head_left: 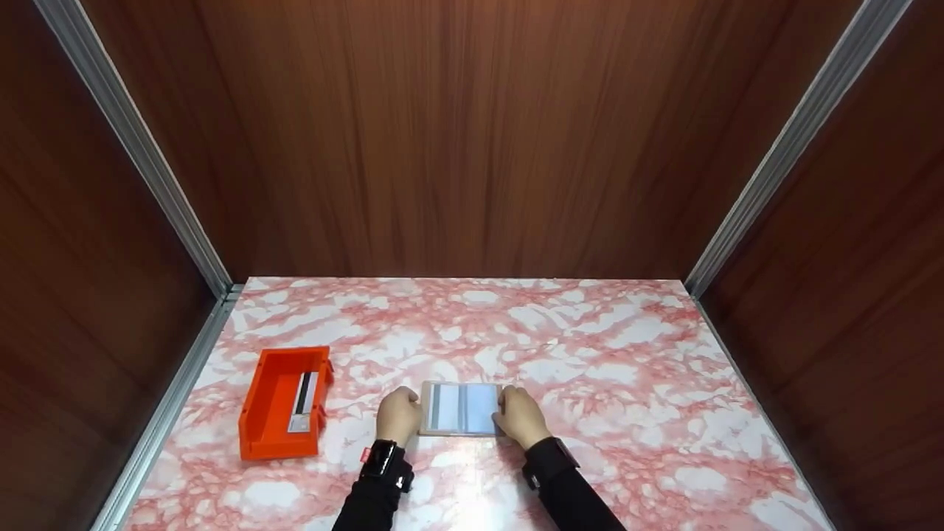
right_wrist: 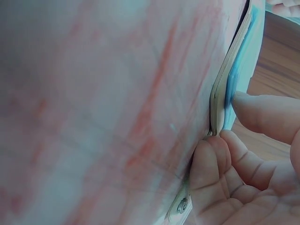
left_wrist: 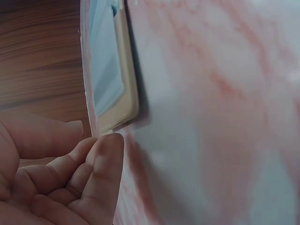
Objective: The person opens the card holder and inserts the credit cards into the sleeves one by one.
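Observation:
A beige card holder (head_left: 463,408) lies spread flat on the table, with two pale blue-white panels side by side. At its left edge is my left hand (head_left: 399,414). In the left wrist view the bent fingers (left_wrist: 110,145) come right up to the beige corner, while the thumb stays a little apart from it. My right hand (head_left: 521,416) pinches the right edge: its thumb (right_wrist: 243,105) lies on the bluish panel and its fingers are curled at the beige rim. A tab with a metal snap (right_wrist: 182,205) shows below those fingers.
On the left of the table stands an orange bin (head_left: 279,446), holding a flat white-and-black item (head_left: 303,402). The red-and-white marbled table (head_left: 627,369) is enclosed by brown wood-grain walls (head_left: 457,147) with metal corner rails (head_left: 147,155).

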`<state>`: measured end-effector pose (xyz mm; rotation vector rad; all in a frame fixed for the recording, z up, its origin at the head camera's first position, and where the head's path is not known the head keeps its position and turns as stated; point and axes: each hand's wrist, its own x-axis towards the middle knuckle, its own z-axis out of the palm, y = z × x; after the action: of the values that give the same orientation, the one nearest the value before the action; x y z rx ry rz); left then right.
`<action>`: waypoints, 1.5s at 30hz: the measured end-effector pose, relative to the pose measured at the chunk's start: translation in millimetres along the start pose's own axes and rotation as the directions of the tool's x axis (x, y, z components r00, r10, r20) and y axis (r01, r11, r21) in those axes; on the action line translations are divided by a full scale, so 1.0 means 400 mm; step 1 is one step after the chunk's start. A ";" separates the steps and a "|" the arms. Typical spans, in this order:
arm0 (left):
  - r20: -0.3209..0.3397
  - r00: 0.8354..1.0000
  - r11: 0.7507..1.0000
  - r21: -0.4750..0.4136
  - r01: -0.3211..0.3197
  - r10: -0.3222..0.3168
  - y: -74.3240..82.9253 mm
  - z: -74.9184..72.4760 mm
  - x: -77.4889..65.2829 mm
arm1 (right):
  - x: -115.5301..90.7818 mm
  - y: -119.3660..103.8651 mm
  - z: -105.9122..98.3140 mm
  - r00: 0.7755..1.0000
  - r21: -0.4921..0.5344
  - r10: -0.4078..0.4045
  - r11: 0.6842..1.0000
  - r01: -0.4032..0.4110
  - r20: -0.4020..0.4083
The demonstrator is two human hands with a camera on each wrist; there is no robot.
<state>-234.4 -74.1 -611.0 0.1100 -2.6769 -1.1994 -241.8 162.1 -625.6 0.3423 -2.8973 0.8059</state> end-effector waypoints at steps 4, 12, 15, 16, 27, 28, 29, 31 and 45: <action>-0.015 1.000 1.000 -0.005 -0.023 0.023 0.006 -0.012 0.005 | 0.001 0.001 0.002 1.000 -0.008 0.001 1.000 -0.001 -0.011; -0.030 0.996 0.996 0.024 -0.088 0.088 0.000 -0.047 0.013 | -0.001 -0.006 -0.002 1.000 -0.007 0.014 1.000 -0.014 -0.023; -0.047 0.993 0.994 0.043 -0.104 0.106 -0.003 -0.064 0.019 | -0.003 -0.010 -0.006 1.000 -0.009 0.013 1.000 -0.013 -0.022; -0.055 0.992 0.993 0.048 -0.109 0.111 -0.004 -0.071 0.022 | -0.003 -0.010 -0.005 1.000 -0.011 0.009 1.000 -0.010 -0.022; -0.096 0.987 0.991 0.060 -0.123 0.129 -0.006 -0.145 0.053 | -0.004 0.013 0.011 0.993 0.054 -0.078 0.995 0.083 -0.089; -0.101 0.986 0.990 0.062 -0.126 0.132 -0.006 -0.151 0.056 | -0.004 0.014 0.011 0.992 0.051 -0.087 0.994 0.092 -0.097; -0.104 0.985 0.989 0.064 -0.131 0.137 -0.005 -0.158 0.059 | -0.004 0.014 0.012 0.991 0.051 -0.086 0.995 0.091 -0.098; -0.103 0.986 0.990 0.068 -0.123 0.130 -0.003 -0.173 0.065 | -0.003 0.010 0.012 0.993 0.044 -0.076 0.996 0.081 -0.093; -0.127 0.992 0.994 0.113 -0.012 0.027 -0.020 -0.307 0.103 | -0.003 -0.009 -0.001 0.999 -0.010 -0.006 1.000 0.005 -0.035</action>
<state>-248.0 -175.4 -530.9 0.1717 -2.6251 -1.0009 -239.9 159.6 -623.7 0.3317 -2.8657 0.7891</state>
